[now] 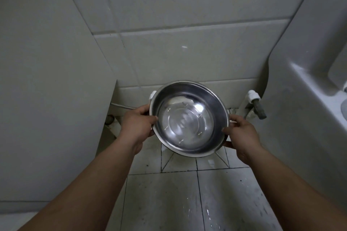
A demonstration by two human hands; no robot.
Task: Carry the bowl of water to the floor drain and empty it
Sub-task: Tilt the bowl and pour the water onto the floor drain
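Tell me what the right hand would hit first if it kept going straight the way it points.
The right hand points toward the bowl it already grips; past that, probably the tiled wall, though depth is unclear.

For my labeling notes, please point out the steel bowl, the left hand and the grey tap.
steel bowl [189, 118]: head view, on its inner bottom.
left hand [138, 124]: head view, on the back of the hand.
grey tap [260, 111]: head view, on its grey spout.

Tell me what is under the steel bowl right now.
Below the steel bowl, held by the left hand and right hand, wet floor tiles show. Whatever lies directly beneath, including any drain, is hidden.
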